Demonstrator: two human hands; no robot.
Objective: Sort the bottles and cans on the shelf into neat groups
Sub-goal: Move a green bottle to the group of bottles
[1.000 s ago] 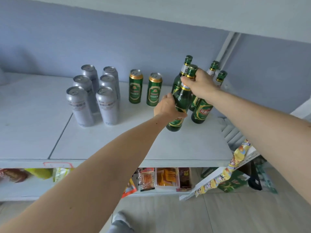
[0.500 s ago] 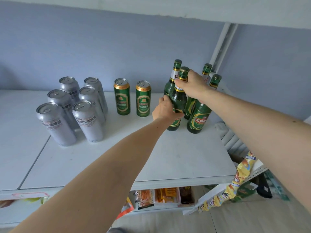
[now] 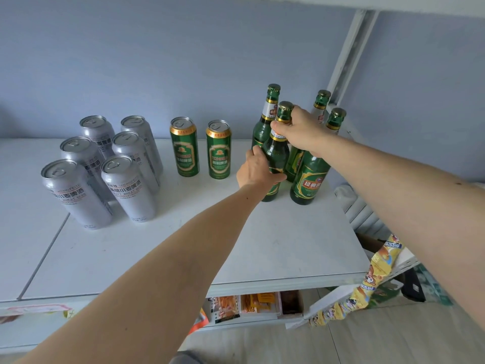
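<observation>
- We see the white shelf (image 3: 275, 245) as the largest thing, running across the view beneath a blue wall (image 3: 183, 61).
- At ten o'clock on the shelf stand six silver cans (image 3: 105, 166) in a tight block of two columns, all upright.
- At twelve o'clock, just right of that block, two green cans (image 3: 200, 149) stand side by side, a small gap between them.
- At one o'clock four green bottles (image 3: 309, 177) cluster upright near the shelf's right end, close to a white upright post (image 3: 346, 48).
- The front-left bottle (image 3: 277, 156) of that cluster stands on the shelf with both hands on it.
- Our left hand (image 3: 256, 169) wraps its grip round the body of that bottle from the left, fingers curled over the glass.
- Our right hand (image 3: 301, 130) closes its grip round the same bottle's neck, just under the cap.
- At five o'clock, below the shelf's right corner, a strip of yellow snack packets (image 3: 378, 269) hangs down.
- At six o'clock, on a lower level, orange snack packs (image 3: 246, 303) lie in a row.
</observation>
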